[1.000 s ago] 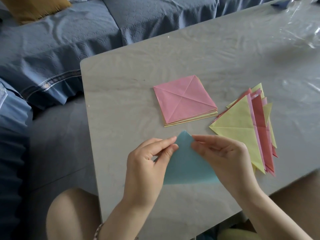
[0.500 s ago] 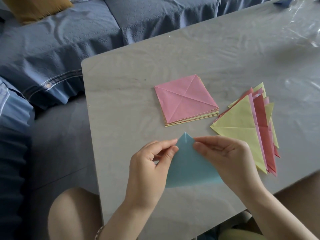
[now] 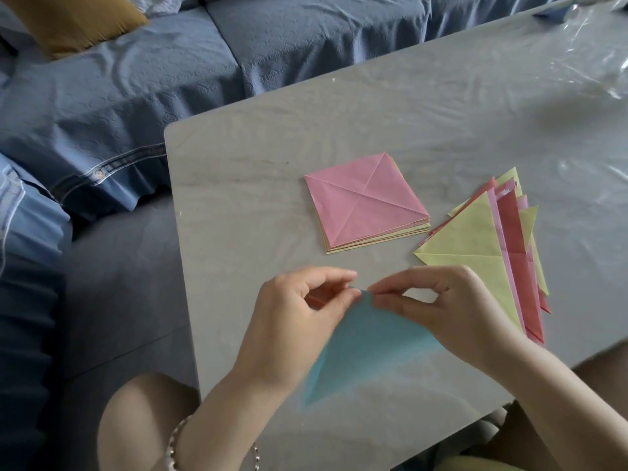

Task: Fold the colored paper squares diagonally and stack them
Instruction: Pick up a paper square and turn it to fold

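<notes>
A light blue paper (image 3: 370,348), folded into a triangle, sits near the table's front edge. My left hand (image 3: 292,328) and my right hand (image 3: 438,307) both pinch its top corner between thumb and fingers, meeting tip to tip. Behind them lies a stack of unfolded squares (image 3: 367,202) with a creased pink sheet on top. To the right is a fanned pile of folded triangles (image 3: 492,253), yellow on top, with pink and red ones under it. My hands cover the blue paper's side edges.
The grey table (image 3: 238,198) carries a crinkled clear plastic cover (image 3: 598,62) at the far right. A blue sofa (image 3: 102,96) with a mustard cushion (image 3: 68,18) runs along the left and back. My knees show below the front edge.
My fingertips have closed in on the blue triangle's top corner, which now hides most of its tip. The paper looks slightly raised and blurred at its lower left.
</notes>
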A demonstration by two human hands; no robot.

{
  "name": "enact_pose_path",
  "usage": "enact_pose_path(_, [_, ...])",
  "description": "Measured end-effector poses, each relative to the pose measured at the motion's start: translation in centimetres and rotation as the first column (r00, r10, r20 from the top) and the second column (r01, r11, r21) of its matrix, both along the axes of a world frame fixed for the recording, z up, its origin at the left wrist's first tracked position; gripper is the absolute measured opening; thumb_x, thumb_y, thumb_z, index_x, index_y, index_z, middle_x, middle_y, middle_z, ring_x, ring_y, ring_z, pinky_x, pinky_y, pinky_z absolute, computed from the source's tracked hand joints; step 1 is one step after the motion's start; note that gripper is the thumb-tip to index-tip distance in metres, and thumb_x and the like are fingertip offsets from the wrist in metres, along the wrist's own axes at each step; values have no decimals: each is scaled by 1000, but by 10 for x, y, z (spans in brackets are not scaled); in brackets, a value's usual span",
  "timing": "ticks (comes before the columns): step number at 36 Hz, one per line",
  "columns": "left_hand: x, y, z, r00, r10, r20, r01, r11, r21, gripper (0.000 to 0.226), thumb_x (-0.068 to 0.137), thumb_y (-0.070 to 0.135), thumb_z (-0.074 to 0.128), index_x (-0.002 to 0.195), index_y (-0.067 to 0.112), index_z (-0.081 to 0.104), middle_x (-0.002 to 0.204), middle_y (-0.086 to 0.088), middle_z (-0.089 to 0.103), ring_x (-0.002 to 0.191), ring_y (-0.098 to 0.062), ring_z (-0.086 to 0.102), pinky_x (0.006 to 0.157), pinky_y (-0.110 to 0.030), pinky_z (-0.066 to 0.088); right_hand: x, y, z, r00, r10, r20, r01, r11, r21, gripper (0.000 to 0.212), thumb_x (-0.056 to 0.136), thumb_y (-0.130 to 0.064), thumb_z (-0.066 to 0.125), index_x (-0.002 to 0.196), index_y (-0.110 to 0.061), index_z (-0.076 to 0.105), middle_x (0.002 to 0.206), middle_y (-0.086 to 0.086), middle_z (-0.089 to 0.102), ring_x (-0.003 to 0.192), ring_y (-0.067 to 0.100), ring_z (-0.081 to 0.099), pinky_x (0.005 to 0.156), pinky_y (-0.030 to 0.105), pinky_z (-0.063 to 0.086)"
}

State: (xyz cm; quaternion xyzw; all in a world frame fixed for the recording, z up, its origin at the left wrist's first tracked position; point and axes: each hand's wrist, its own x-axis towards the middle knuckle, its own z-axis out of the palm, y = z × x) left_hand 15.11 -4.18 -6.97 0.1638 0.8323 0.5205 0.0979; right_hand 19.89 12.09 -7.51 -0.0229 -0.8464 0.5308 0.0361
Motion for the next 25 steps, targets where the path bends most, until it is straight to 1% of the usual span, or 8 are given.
enact_pose_path(3, [-2,-3,7,987,-131,98,135,990,-35,15,75,20,74,69,33,70,65,15,69,55,4,57,56,-8,42,-7,9,4,987,161,1,-160,977,138,15,69,-41,65,80,-36,74,74,-26,66,74,-7,61,68,5,41])
enact_pose_path(5, [-2,-2,8,986,-122,114,126,992,-29,14,75,19,73,67,30,71,60,16,67,52,7,54,54,-8,39,-15,11,4,973,228,-42,-209,940,268,13,75,-37,70,84,-29,75,69,-25,63,72,-3,59,68,9,42])
enact_pose_path(7, [-4,-2,2,996,-2,86,3,1000,-13,20,76,14,72,63,30,69,56,17,65,47,5,53,52,-11,41,-23,8,-1,951,233,-203,-121,886,448,20,81,-36,62,84,-21,75,75,-18,66,75,3,59,73,19,44])
enact_pose_path(10, [-9,-2,-16,962,230,146,-244,966,89,23,77,7,70,63,25,67,54,10,65,45,-6,55,51,-20,48,-31,-2,-15,918,165,-360,81,812,578,28,85,-31,50,90,-17,74,100,-3,71,101,17,60,88,31,45])
enact_pose_path(14, [-20,-6,-49,832,445,332,-500,860,101,16,79,6,70,67,15,66,56,4,65,49,-9,59,44,-18,48,-32,-23,-43,943,187,-277,12,810,587,35,87,-30,43,102,-17,71,116,1,66,111,19,60,92,32,48])
enact_pose_path(18, [-23,-10,-80,831,512,217,-516,855,-44,22,79,11,70,62,25,65,66,1,68,61,-15,63,61,-25,49,-31,-39,-80,950,268,-159,-91,728,680,35,82,-27,41,96,-18,72,109,-4,69,103,16,64,81,25,50])
enact_pose_path(20, [-23,-12,-87,840,519,160,-504,855,-125,15,79,14,70,67,22,68,67,6,67,68,-14,63,61,-23,46,-29,-40,-93,950,292,-109,-137,704,696,29,78,-27,46,91,-19,72,103,-8,69,97,12,65,76,22,51])
enact_pose_path(25, [-23,-16,-94,849,522,76,-497,840,-216,7,82,17,66,78,17,73,65,14,62,70,-12,62,57,-19,42,-11,-27,-114,986,166,-24,-89,639,764,41,86,-32,35,102,-20,70,115,-11,65,109,6,58,92,25,44])
